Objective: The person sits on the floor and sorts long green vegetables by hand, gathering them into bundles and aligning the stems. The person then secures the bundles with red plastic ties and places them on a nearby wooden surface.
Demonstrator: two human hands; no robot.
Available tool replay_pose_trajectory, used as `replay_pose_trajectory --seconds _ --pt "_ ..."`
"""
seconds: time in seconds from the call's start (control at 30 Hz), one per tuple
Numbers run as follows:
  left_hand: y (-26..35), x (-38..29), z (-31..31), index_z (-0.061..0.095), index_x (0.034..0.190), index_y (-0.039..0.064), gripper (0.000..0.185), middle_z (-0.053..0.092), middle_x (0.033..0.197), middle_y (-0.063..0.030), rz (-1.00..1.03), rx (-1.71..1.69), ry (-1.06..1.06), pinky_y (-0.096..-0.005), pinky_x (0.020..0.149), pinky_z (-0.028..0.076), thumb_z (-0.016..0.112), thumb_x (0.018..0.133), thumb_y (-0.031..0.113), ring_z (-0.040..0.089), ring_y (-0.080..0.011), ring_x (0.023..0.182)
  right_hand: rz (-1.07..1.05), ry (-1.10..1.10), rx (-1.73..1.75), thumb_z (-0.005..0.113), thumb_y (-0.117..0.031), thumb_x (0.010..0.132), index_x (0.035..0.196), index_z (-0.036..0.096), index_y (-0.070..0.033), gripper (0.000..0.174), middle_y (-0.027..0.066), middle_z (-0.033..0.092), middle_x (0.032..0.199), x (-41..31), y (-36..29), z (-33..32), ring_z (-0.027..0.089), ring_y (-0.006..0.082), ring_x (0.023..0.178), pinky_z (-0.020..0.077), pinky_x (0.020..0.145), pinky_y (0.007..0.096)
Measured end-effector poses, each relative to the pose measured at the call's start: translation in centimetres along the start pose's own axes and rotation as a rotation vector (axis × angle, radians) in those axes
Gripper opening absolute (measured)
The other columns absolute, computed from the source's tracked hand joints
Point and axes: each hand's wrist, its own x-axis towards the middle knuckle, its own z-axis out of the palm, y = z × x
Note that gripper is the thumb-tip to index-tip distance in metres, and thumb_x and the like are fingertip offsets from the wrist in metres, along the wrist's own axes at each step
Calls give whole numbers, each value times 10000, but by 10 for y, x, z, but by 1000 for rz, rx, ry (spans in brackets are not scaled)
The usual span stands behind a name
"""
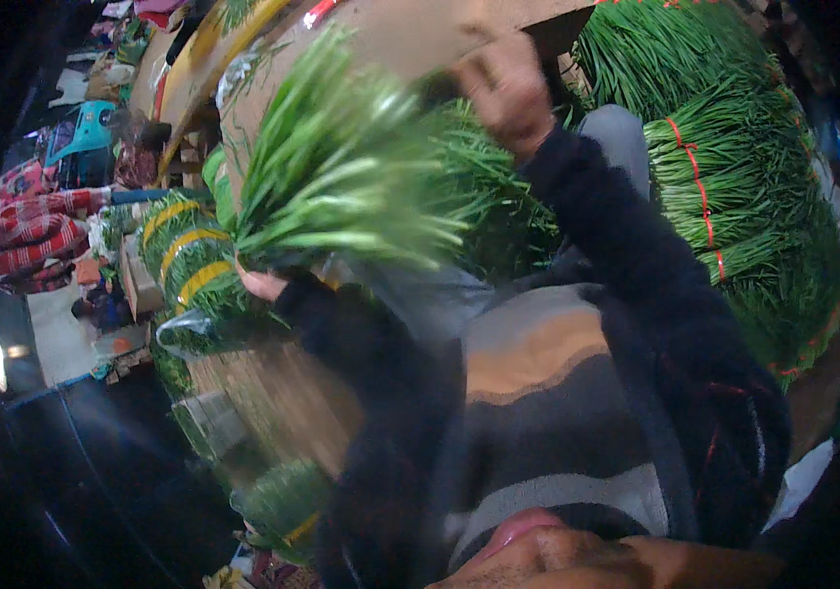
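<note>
A large loose bunch of long green leafy stalks [317, 177], which look like garlic chives, fans out in front of me. My left hand [264, 283] grips it near its lower left; most of that hand is hidden behind the stalks. Motion blurs the bunch's right side. Apart from it, my right hand [505, 92] is raised near the brown board with fingers curled; blur hides whether anything is in them. Below that hand, more loose greens [493, 191] lie by my knee.
Bundles tied with red bands [696, 191] are piled on the right. Yellow-banded bundles [195, 254] stand at left, beside a wooden surface [280, 405]. A brown board [390, 37] lies ahead. Clear plastic [188, 327], a turquoise container [85, 132] and red checked cloth [45, 228] are farther left.
</note>
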Motion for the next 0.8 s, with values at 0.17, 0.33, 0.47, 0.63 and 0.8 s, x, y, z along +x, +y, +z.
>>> replay_pose_trajectory --seconds 0.17,0.33,0.47,0.63,0.8 --pt "-20 12 -18 529 1175 -14 411 583 1127 -190 -281 -539 57 -456 864 478 444 901 280 576 -322 979 348 -429 -240 604 -285 828 840 628 -65 221 130 647 872 -12 39 -40 594 331 888 465 753 432" --pt "-18 12 -16 523 1200 -7 449 570 1168 -186 -368 -662 94 -468 883 464 435 895 311 563 -333 1017 119 -578 -23 670 -241 793 893 640 -42 225 121 653 895 -27 6 -40 631 282 839 500 740 389" --pt "-16 14 -15 518 1220 -1 479 560 1200 -183 -349 -628 33 -478 898 453 428 891 336 553 -342 1048 510 -777 690 672 -259 829 1000 643 4 315 119 669 913 -19 -35 -30 630 185 844 497 759 304" --pt "-27 21 -15 511 1246 2 517 532 1256 -189 -557 -739 62 -516 947 412 385 894 358 517 -375 1110 490 -822 888 694 -248 829 1031 643 39 355 111 680 900 -10 -64 -2 620 139 809 499 738 280" --pt "-49 33 -22 498 1260 -14 530 505 1286 -212 -632 -976 -16 -539 1002 360 338 903 343 474 -394 1165 402 -728 866 697 -202 814 927 684 9 240 102 694 798 -8 -70 12 635 133 729 502 694 281"
